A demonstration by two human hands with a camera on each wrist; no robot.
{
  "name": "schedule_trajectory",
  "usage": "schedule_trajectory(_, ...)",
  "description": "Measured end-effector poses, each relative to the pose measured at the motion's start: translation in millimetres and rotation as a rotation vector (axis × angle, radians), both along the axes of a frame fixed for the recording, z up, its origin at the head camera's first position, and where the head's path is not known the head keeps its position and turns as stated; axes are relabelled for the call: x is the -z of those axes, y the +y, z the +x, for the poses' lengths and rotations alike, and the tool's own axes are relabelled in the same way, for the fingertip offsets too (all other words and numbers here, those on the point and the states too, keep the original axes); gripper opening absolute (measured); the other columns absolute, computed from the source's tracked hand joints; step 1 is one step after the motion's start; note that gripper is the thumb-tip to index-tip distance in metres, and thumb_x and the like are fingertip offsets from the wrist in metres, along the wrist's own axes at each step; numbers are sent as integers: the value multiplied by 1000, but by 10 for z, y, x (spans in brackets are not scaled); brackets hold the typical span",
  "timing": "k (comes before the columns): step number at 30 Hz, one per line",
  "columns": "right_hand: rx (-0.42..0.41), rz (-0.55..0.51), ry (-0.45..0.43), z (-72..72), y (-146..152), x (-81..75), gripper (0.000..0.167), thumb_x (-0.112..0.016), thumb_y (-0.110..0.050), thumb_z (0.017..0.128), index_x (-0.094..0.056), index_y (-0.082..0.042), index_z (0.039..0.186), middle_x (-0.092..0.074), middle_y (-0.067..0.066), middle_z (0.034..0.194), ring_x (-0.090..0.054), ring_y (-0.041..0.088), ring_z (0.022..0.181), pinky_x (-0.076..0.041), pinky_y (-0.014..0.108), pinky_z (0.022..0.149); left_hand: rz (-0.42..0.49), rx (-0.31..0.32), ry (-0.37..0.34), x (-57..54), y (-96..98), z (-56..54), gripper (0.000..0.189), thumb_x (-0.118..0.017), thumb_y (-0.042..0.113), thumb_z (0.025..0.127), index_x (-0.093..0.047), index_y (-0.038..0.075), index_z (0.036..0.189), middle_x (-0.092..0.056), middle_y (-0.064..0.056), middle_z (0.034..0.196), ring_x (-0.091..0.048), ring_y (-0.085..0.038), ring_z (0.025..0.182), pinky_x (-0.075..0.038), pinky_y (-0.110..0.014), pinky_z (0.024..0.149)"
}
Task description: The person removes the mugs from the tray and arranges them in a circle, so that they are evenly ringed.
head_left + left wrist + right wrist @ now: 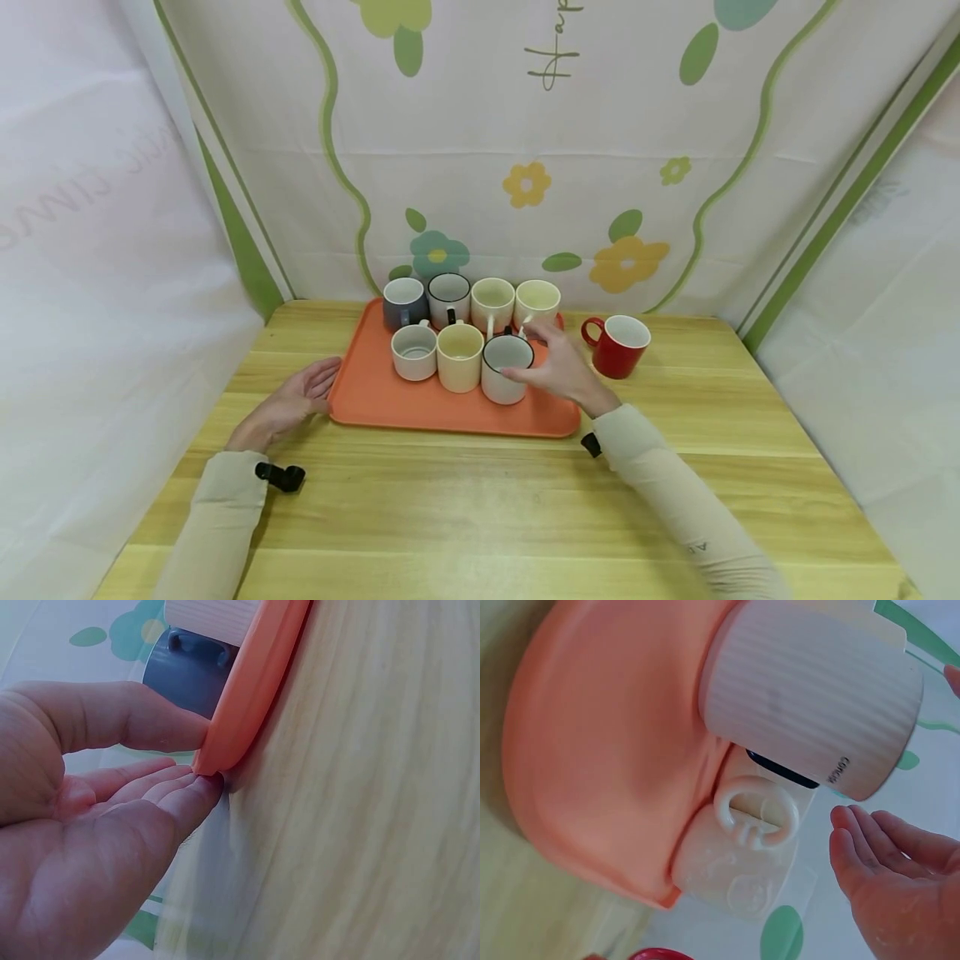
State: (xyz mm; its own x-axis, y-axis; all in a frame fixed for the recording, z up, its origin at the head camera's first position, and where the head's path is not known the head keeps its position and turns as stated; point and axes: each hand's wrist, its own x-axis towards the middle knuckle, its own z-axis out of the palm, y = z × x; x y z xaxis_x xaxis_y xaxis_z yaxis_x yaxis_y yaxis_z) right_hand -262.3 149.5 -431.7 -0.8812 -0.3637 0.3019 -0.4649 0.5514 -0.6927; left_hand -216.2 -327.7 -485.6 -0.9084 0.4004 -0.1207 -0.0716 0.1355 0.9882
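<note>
An orange tray (420, 410) lies on the table with several mugs in two rows. My left hand (300, 392) is at its left edge, thumb and straight fingertips touching the rim (247, 697). Spread around the top of a ribbed white mug with a black rim (505, 379), my right hand (558, 362) has its thumb over the near side and fingers beyond. In the right wrist view, the fingers (889, 844) stay apart from this mug (810, 690). Beside it in the front row are a cream mug (460, 367) and a low white cup (414, 360).
Along the tray's back stand a blue-grey mug (403, 310), another black-rimmed white mug (450, 304), and two pale yellow mugs, one (492, 306) left of the other (537, 306). A red mug (618, 354) sits on the wooden table (480, 517), right of the tray. Patterned cloth (465, 125) hangs behind.
</note>
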Motion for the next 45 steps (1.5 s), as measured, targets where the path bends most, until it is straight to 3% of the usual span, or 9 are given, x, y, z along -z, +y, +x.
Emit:
schedule_trajectory(6, 26, -24, 7, 2, -62, 130, 67, -95, -42, 74, -66, -7, 123, -68, 9, 116, -64, 29, 111, -55, 57, 102, 1, 2, 0, -3, -21, -1, 98, -53, -23, 88, 3, -6, 167, 4, -28, 176, 3, -49, 161, -45, -8, 105)
schedule_trajectory(13, 77, 3, 19, -8, -123, 214, 79, -96, -45, 73, -65, -7, 135, -70, 8, 128, -64, 27, 114, -57, 47, 97, 1, -14, -18, -16, -16, 10, 99, -54, -22, 88, 3, -5, 167, 3, -27, 176, 2, -49, 162, -46, -8, 104)
schedule_trajectory(25, 129, 17, 2, -38, -188, 201, 77, -97, -46, 67, -68, -10, 128, -74, 7, 117, -69, 27, 105, -58, 44, 89, 7, -13, -20, -27, -18, 24, 99, -54, -22, 88, 2, -5, 167, 3, -27, 176, 2, -48, 162, -46, -8, 104)
schedule_trajectory(36, 74, -35, 15, -65, -127, 232, 69, -99, -42, 67, -68, -13, 121, -71, 3, 110, -66, 23, 99, -59, 36, 83, -2, -4, -16, -18, -7, 14, 98, -53, -22, 88, 3, -6, 167, 3, -28, 176, 2, -49, 161, -46, -8, 104)
schedule_trajectory(41, 18, -104, 25, -12, -13, 173, 66, -100, -32, 67, -68, -11, 119, -71, 5, 112, -67, 26, 99, -61, 41, 84, 7, 3, -14, -4, 2, -1, 98, -52, -23, 89, 3, -5, 167, 4, -28, 176, 3, -49, 162, -46, -9, 105)
schedule_trajectory(45, -5, -94, 37, 51, 122, 85, 70, -100, -29, 67, -68, -8, 125, -71, 7, 121, -68, 29, 103, -61, 47, 88, 10, 3, -14, -2, -3, -4, 98, -52, -23, 89, 4, -5, 167, 5, -27, 176, 3, -48, 162, -46, -9, 104)
